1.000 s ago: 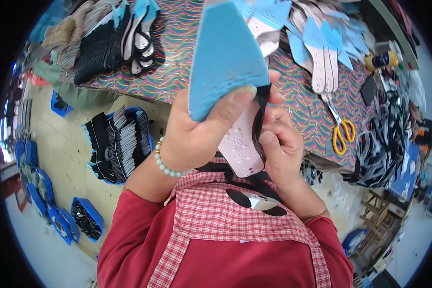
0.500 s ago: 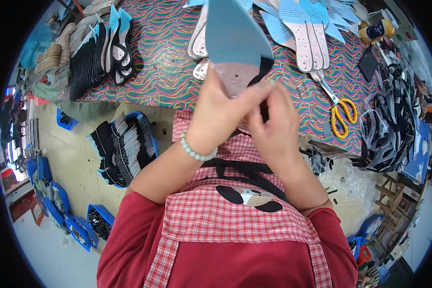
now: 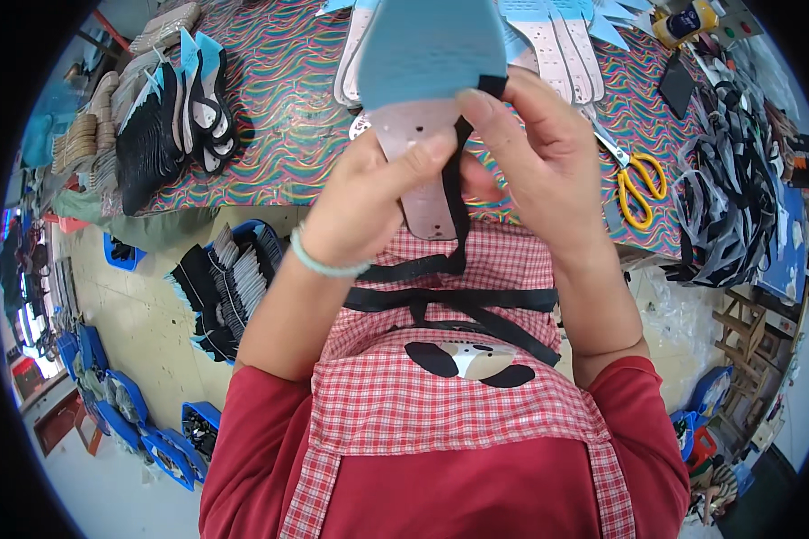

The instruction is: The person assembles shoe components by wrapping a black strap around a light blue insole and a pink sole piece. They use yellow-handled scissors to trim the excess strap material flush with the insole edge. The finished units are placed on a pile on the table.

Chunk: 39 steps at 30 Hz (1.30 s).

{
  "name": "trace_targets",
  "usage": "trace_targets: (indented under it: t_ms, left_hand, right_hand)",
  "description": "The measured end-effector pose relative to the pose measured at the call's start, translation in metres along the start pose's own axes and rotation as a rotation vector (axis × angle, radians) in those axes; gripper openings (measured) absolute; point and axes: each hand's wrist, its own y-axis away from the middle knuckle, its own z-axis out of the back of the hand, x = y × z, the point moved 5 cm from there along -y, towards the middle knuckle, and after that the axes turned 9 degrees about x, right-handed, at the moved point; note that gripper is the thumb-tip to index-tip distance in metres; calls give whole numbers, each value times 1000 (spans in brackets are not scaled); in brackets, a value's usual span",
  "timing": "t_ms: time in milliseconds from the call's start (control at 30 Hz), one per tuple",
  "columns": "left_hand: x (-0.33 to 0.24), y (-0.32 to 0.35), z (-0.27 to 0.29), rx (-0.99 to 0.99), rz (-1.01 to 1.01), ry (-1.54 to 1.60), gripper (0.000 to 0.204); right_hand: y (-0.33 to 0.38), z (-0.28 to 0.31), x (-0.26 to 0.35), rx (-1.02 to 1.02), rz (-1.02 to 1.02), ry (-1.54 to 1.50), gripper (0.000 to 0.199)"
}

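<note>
In front of my chest is an insole board (image 3: 436,58) with a light-blue front part and a pale pink heel part, its heel end pointing toward me. My left hand (image 3: 355,207) grips it across the narrow middle, thumb on top. A black strip (image 3: 457,193) runs along its right edge and hangs down over the apron. My right hand (image 3: 557,166) pinches this strip and the board's edge near where the blue begins; the other fingers curl behind. Scissors with yellow handles (image 3: 623,159) lie on the table to the right.
More blue-and-pink insole boards (image 3: 548,58) lie on the patterned table (image 3: 279,108). Black-edged insoles (image 3: 148,148) stand bunched at the left. A heap of black and clear strips (image 3: 733,198) sits at the right edge. Blue bins (image 3: 121,254) stand on the floor, lower left.
The insole board's heel end has come into view between my hands. My right hand has moved up and right along the edge, away from my left. The view has shifted slightly.
</note>
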Motion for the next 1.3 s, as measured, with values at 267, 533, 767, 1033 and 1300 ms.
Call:
trace_targets:
  t_ms: [267,533,767,1033,1300]
  left_hand:
    - [-26,9,14,-170,-124,-291,32]
    - [-42,6,10,-96,-389,286,30]
    - [-37,-1,6,28,-400,564,30]
    - [-31,30,4,-265,-177,-895,24]
    - [-94,37,-24,-217,-620,-1435,22]
  right_hand:
    - [27,-5,-54,45,-279,-129,35]
    - [14,-18,26,86,282,979,29]
    - [48,-38,-25,-126,218,582,36]
    - [20,12,27,37,209,988,28]
    - [22,-6,83,211,171,1121,32]
